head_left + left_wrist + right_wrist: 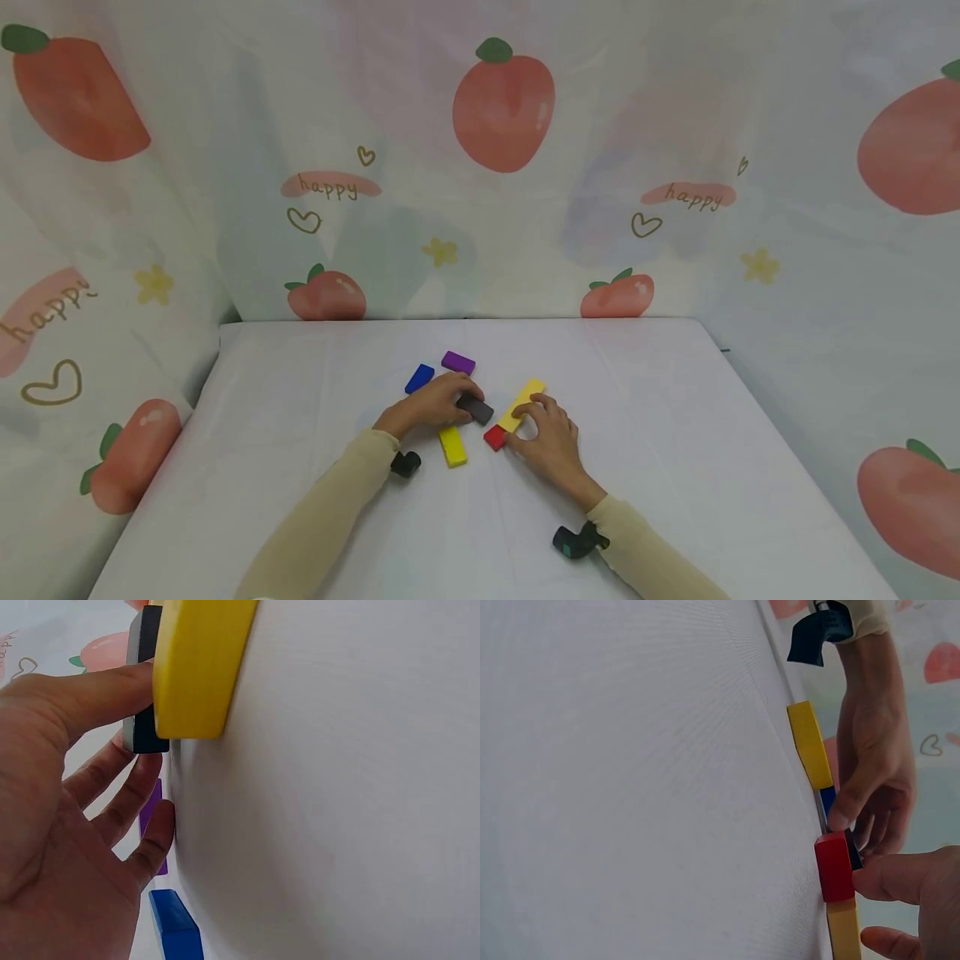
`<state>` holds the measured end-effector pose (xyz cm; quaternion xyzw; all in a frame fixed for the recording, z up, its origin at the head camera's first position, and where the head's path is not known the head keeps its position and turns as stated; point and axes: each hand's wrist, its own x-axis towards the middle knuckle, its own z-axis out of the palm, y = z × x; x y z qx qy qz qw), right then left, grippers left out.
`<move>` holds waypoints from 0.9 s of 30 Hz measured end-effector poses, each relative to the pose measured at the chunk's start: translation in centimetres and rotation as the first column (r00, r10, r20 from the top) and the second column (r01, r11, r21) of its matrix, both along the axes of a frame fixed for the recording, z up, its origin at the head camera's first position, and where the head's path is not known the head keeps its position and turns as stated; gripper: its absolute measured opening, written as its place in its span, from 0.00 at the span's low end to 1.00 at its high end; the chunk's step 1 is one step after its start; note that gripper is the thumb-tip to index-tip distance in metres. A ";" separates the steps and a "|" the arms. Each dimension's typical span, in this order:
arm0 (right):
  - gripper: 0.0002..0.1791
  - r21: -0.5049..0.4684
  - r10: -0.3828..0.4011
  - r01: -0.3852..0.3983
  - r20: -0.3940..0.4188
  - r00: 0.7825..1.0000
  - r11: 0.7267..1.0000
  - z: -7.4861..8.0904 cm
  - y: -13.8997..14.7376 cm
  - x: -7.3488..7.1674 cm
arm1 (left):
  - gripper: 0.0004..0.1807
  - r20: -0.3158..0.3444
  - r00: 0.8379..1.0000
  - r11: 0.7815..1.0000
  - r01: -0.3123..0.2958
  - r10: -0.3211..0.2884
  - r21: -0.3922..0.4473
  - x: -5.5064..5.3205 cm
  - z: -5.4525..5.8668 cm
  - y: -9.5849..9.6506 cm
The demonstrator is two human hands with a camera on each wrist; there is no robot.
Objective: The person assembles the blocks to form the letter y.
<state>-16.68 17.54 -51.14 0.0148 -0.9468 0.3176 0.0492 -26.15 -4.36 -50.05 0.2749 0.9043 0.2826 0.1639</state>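
Observation:
My left hand (438, 400) grips a dark grey block (476, 408) between thumb and fingers; in the left wrist view this block (146, 712) is partly behind the thumb and a bright yellow block (199, 675). That yellow block (453, 447) lies on the table just below my left hand. My right hand (551, 442) curls over a long pale yellow block (531, 392) and a small red block (495, 437) that touch end to end. Its thumb is against the red block (834, 866), while a fingertip reaches across the pale yellow one.
A blue block (419, 378) and a purple block (458, 362) lie beyond my left hand on the white-covered table (637, 400). A patterned fabric backdrop (465, 208) rises behind the table. Dark wrist cameras (576, 542) are worn on both wrists.

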 end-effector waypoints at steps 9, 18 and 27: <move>0.18 -0.003 -0.001 0.001 -0.005 1.000 1.000 0.0 -0.1 0.1 | 0.17 0.017 1.000 1.000 0.019 -0.019 0.007 0.4 0.1 -0.4; 0.18 -0.004 0.001 -0.001 -0.008 1.000 1.000 -0.3 0.1 -0.1 | 0.17 0.028 0.999 1.000 0.017 -0.017 -0.014 0.6 0.2 -0.3; 0.18 0.002 0.000 0.000 0.004 1.000 1.000 -0.2 0.0 -0.1 | 0.23 0.027 0.998 0.998 -0.059 0.059 -0.008 1.1 0.2 -0.2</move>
